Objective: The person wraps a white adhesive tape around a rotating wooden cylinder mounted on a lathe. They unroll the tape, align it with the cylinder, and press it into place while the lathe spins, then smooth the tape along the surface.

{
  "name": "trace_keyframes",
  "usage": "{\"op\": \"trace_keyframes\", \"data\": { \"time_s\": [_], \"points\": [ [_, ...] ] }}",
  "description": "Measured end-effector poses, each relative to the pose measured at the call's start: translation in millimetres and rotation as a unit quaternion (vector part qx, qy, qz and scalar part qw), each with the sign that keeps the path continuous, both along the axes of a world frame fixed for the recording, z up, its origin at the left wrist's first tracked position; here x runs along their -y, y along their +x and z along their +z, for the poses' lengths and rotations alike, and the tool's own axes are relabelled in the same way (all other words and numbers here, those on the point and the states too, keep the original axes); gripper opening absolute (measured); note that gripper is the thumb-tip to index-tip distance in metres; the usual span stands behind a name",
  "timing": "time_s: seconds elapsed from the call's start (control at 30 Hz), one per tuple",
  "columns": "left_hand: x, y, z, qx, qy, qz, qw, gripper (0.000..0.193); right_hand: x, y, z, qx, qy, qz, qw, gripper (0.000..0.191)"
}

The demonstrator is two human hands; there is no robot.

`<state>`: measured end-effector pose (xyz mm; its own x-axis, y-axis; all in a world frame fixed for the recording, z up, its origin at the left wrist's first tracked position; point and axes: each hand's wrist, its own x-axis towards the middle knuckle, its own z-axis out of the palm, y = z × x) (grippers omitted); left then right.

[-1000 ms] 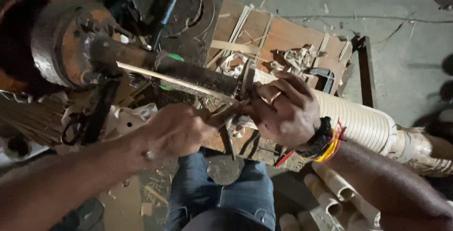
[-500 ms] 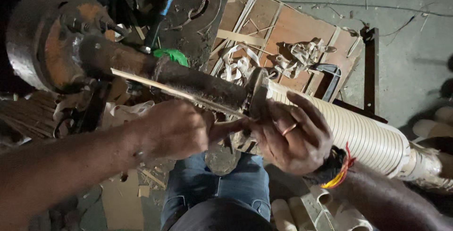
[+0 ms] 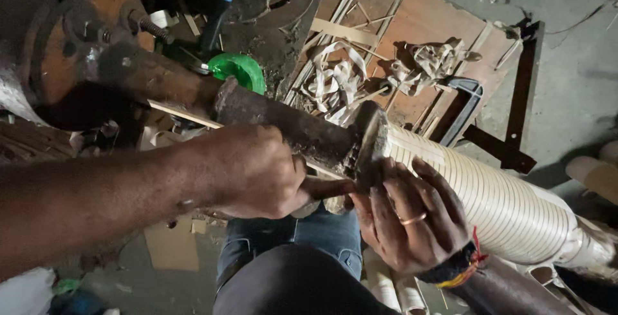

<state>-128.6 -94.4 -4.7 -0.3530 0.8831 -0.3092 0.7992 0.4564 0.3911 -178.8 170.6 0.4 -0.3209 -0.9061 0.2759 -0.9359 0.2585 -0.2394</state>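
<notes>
Fingers (image 3: 270,167) of left hand (image 3: 248,173) curled tight around a dark tool handle (image 3: 325,188), pressed under the rusty lathe shaft (image 3: 290,125). Right hand (image 3: 412,225) splayed open against the grooved white cylinder (image 3: 496,202), steadying it. Looks like mid-cut; next move needs steady tool pressure.

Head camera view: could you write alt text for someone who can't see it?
Two bare hands work at a lathe: the left hand grips a tool handle under the dark shaft, the right hand cups a ribbed cream tube.
</notes>
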Motion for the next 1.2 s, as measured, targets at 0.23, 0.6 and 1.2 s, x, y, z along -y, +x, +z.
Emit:
{"op": "trace_keyframes", "data": {
  "time_s": [0.23, 0.6, 1.2],
  "points": [
    [10, -28, -4, 0.061, -0.018, -0.062, 0.996, 0.011, 2, -2, -12, -0.007, -0.013, 0.0, 1.0, 0.032],
    [8, -76, 7, 0.367, -0.188, -0.023, 0.911, 0.05, -2, 14, -14, -0.026, -0.007, 0.007, 1.0, 0.029],
    [5, 22, 18, -0.298, 0.044, 0.1, 0.948, 0.013, 5, 52, 14, 0.068, -0.029, -0.125, 0.989, 0.022]
  ]
}}
